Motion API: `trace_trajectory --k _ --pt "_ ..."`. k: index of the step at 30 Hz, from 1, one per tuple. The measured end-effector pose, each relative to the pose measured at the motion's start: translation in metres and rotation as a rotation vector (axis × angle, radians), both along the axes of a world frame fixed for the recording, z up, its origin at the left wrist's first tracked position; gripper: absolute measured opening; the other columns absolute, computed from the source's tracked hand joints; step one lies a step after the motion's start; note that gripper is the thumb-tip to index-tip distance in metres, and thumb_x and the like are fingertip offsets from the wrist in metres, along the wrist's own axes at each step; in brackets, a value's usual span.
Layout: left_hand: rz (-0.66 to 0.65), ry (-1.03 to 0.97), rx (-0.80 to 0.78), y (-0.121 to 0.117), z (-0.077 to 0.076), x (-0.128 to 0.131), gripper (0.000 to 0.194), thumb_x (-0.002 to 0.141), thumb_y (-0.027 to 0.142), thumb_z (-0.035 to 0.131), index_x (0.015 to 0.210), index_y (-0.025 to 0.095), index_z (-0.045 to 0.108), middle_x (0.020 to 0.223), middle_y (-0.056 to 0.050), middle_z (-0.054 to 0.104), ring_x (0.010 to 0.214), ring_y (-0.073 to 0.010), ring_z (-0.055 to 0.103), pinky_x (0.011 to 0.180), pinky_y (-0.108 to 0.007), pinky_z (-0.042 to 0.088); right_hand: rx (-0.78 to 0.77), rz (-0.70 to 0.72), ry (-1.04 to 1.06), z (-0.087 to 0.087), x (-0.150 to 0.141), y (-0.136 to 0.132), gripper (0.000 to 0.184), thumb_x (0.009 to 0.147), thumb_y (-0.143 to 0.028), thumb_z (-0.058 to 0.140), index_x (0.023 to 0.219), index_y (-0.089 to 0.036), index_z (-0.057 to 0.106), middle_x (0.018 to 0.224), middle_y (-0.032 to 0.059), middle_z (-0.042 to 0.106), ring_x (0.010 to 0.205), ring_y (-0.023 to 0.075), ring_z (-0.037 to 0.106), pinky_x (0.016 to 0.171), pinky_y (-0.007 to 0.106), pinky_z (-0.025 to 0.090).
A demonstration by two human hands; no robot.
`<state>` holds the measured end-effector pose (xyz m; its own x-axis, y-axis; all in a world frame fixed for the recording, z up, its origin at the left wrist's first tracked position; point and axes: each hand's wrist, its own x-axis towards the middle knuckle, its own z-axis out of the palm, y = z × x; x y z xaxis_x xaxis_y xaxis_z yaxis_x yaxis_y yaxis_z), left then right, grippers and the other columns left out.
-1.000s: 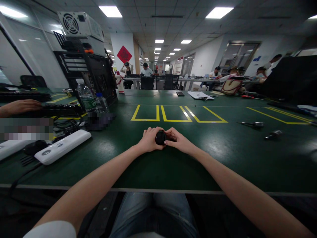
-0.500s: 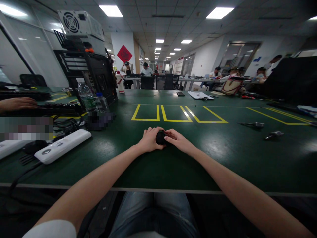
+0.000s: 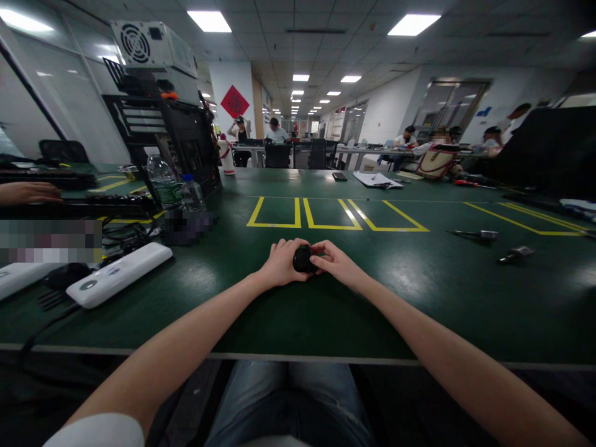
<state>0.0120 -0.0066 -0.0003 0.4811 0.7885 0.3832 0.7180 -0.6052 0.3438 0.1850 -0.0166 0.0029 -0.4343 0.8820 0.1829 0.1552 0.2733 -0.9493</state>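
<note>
Both hands are gripping a small black round object point(image 3: 302, 259) just above the green table point(image 3: 419, 298).

The left hand point(image 3: 280, 263) is cupping it from one side while the right hand point(image 3: 336, 263) is pinching the other; judged best practice: keeping wrists resting low, grip even, object centred before the yellow floor-tape boxes point(image 3: 326, 214).

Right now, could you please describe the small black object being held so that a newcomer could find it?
Start at the three yellow boxes on the green table. Just nearer, the left hand and right hand meet around a round black object, the only thing held there.
</note>
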Motion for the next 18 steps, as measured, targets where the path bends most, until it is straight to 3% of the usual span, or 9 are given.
trace_trajectory --k 7,13,18 --pt "-0.002 0.002 0.022 0.0005 -0.0008 -0.0002 0.060 0.056 0.041 0.064 0.108 0.027 0.038 0.099 -0.002 0.051 0.088 -0.0237 0.042 0.075 -0.036 0.031 0.044 0.071 0.055 -0.0024 0.0024 -0.0008 0.030 0.068 -0.025 0.060 0.092 -0.021 0.044 0.095 0.0016 0.051 0.093 0.0155 0.051 0.080 0.034 0.045" --pt "-0.011 -0.006 0.025 0.0011 -0.0016 -0.0004 0.061 0.055 0.041 0.064 0.109 0.027 0.037 0.101 -0.002 0.050 0.088 -0.0233 0.042 0.075 -0.036 0.031 -0.007 0.025 0.017 0.0016 0.0015 -0.0025 0.022 0.074 -0.034 0.052 0.090 -0.021 0.044 0.092 0.0027 0.051 0.083 0.0155 0.053 0.070 0.035 0.049" --pt "-0.027 -0.004 0.033 0.0024 -0.0033 -0.0009 0.062 0.054 0.040 0.065 0.108 0.027 0.038 0.101 -0.002 0.050 0.088 -0.0232 0.042 0.074 -0.035 0.031 -0.084 0.000 0.018 -0.0006 0.0011 0.0001 0.026 0.073 -0.034 0.053 0.093 -0.019 0.046 0.097 0.0049 0.050 0.088 0.0175 0.052 0.071 0.037 0.049"
